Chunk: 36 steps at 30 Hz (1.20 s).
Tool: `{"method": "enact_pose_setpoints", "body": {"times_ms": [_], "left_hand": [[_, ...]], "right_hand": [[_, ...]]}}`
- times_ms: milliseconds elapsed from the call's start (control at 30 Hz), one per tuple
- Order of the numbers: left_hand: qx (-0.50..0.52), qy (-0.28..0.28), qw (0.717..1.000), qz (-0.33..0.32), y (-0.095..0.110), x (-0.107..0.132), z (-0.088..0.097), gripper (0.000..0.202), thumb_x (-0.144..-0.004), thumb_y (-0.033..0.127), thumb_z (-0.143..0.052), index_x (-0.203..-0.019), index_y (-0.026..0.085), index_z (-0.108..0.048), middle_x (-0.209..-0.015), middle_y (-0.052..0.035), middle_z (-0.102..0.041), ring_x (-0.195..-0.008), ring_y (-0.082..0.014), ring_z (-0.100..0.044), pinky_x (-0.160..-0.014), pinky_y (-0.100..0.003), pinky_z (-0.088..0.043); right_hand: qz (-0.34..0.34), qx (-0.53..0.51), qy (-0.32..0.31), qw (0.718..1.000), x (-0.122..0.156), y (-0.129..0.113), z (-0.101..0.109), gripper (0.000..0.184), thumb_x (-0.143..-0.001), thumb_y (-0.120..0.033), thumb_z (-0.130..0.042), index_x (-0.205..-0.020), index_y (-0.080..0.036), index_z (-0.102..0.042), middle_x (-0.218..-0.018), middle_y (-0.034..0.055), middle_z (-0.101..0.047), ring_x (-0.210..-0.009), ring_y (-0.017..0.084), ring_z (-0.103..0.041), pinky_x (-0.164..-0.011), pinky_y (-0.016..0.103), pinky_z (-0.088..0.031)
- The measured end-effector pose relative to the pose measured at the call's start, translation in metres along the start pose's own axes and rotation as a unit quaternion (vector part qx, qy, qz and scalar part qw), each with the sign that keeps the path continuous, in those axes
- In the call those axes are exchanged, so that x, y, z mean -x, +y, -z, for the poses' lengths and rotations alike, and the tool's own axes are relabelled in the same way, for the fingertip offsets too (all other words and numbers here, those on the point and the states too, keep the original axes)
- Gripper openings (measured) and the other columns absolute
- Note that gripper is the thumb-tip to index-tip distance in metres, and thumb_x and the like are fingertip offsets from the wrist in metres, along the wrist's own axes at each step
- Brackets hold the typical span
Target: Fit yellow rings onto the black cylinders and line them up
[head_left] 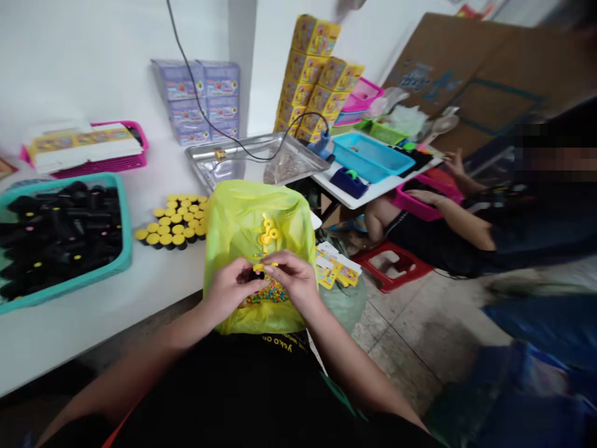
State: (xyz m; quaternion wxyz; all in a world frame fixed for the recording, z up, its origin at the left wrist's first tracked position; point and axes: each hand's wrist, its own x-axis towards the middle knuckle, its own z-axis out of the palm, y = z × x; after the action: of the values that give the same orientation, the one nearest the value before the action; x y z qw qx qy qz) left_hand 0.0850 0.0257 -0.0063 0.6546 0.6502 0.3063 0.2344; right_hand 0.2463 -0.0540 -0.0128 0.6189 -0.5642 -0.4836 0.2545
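- Left hand (237, 283) and right hand (296, 280) meet fingertip to fingertip, both pinching a small yellow plastic piece (258, 268); something dark peeks out beneath it, too small to name.
- And look where they hold it: right above a lime-yellow, plastic-lined basket (261, 190), perhaps so anything dropped lands inside.
- The liner probably stops the tiny multicoloured round beads (274, 292) slipping out; they spread below the fingers, around five o'clock.
- At twelve o'clock from the hands, near, lie loose ring-shaped yellow plastic pieces (265, 239), likely there for a short reach.
- Out at ten o'clock, on the white bench (152, 280), black cylinders with round yellow tops (177, 239) stand bunched upright, presumably saving room.
- Farther off, between nine and ten, a teal plastic basket (125, 230) corrals a jumble of black plastic cylinders (88, 218).
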Motion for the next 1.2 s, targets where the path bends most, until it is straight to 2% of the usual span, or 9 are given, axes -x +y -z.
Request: {"method": "enact_pose_setpoints", "body": {"times_ms": [67,133,267,333,467,600,833,1000,1200], "left_hand": [[0.031,0.000,1.000,-0.001,0.002,-0.001,-0.001,0.031,-0.071,0.038,-0.083,-0.084,0.018,-0.062,-0.065,0.0048,-0.058,-0.047,-0.0090,-0.048,-0.043,-0.022,-0.039],[0.050,0.013,0.998,-0.018,0.004,-0.001,-0.001,0.031,-0.069,0.036,-0.084,-0.085,0.018,-0.063,-0.068,0.0037,-0.061,-0.051,-0.0093,-0.050,-0.049,-0.023,-0.042],[0.046,0.046,0.996,-0.058,0.003,0.001,-0.002,0.032,-0.067,0.035,-0.086,-0.083,0.017,-0.065,-0.072,0.0005,-0.066,-0.065,-0.0128,-0.058,-0.062,-0.026,-0.047],[0.029,0.060,0.995,-0.070,0.000,0.001,-0.003,0.032,-0.069,0.037,-0.085,-0.085,0.016,-0.066,-0.075,-0.0012,-0.067,-0.068,-0.0138,-0.059,-0.064,-0.027,-0.047],[-0.017,0.069,0.993,-0.092,-0.006,0.003,-0.005,0.029,-0.073,0.038,-0.081,-0.087,0.017,-0.066,-0.076,-0.0014,-0.066,-0.067,-0.0139,-0.058,-0.064,-0.028,-0.046],[-0.079,0.103,0.985,-0.114,-0.008,0.005,-0.004,0.031,-0.069,0.036,-0.087,-0.086,0.018,-0.068,-0.076,-0.0007,-0.065,-0.068,-0.0147,-0.057,-0.062,-0.027,-0.044],[-0.098,0.084,0.988,-0.087,-0.008,0.002,-0.004,0.028,-0.070,0.032,-0.087,-0.083,0.018,-0.067,-0.075,-0.0005,-0.066,-0.068,-0.0151,-0.058,-0.062,-0.027,-0.046],[-0.134,0.080,0.984,-0.083,-0.010,0.002,-0.002,0.025,-0.071,0.028,-0.085,-0.080,0.018,-0.064,-0.075,0.0004,-0.065,-0.067,-0.0144,-0.057,-0.061,-0.027,-0.043],[-0.187,0.084,0.971,-0.120,-0.011,0.003,-0.003,0.026,-0.071,0.025,-0.086,-0.076,0.018,-0.061,-0.070,0.0023,-0.061,-0.065,-0.0138,-0.055,-0.058,-0.026,-0.041]], "right_hand": [[0.029,-0.011,-0.019,0.999,0.006,-0.005,0.001,0.017,-0.084,-0.044,-0.077,-0.085,-0.027,-0.076,-0.090,0.0044,-0.072,-0.090,0.022,-0.066,-0.087,0.040,-0.053],[0.040,-0.020,-0.024,0.999,0.009,-0.005,0.002,0.014,-0.084,-0.042,-0.077,-0.087,-0.029,-0.078,-0.089,0.0041,-0.070,-0.088,0.022,-0.064,-0.084,0.039,-0.052],[0.013,-0.047,-0.024,0.999,0.015,-0.003,-0.002,0.016,-0.085,-0.042,-0.076,-0.092,-0.029,-0.079,-0.081,0.0021,-0.067,-0.078,0.019,-0.060,-0.073,0.034,-0.049],[-0.007,-0.084,-0.004,0.996,0.018,-0.003,-0.009,0.013,-0.085,-0.040,-0.077,-0.088,-0.028,-0.078,-0.078,0.0006,-0.067,-0.074,0.018,-0.060,-0.070,0.032,-0.048],[-0.073,-0.156,0.038,0.984,0.018,-0.008,-0.022,0.015,-0.075,-0.036,-0.085,-0.073,-0.025,-0.074,-0.068,-0.0025,-0.066,-0.063,0.014,-0.056,-0.064,0.028,-0.046],[-0.143,-0.181,0.038,0.972,0.013,-0.012,-0.023,0.023,-0.070,-0.038,-0.087,-0.067,-0.023,-0.070,-0.059,-0.0047,-0.060,-0.052,0.010,-0.046,-0.056,0.026,-0.040],[-0.162,-0.189,0.048,0.967,0.011,-0.007,-0.026,0.031,-0.068,-0.041,-0.087,-0.064,-0.021,-0.064,-0.060,-0.0049,-0.057,-0.056,0.010,-0.045,-0.057,0.026,-0.037],[-0.181,-0.214,0.048,0.959,0.011,-0.001,-0.029,0.028,-0.065,-0.037,-0.089,-0.071,-0.022,-0.067,-0.066,-0.0042,-0.061,-0.060,0.011,-0.050,-0.060,0.025,-0.039],[-0.208,-0.196,0.060,0.956,0.009,-0.001,-0.028,0.025,-0.062,-0.033,-0.088,-0.069,-0.021,-0.067,-0.066,-0.0033,-0.062,-0.062,0.012,-0.052,-0.061,0.026,-0.041]]}}
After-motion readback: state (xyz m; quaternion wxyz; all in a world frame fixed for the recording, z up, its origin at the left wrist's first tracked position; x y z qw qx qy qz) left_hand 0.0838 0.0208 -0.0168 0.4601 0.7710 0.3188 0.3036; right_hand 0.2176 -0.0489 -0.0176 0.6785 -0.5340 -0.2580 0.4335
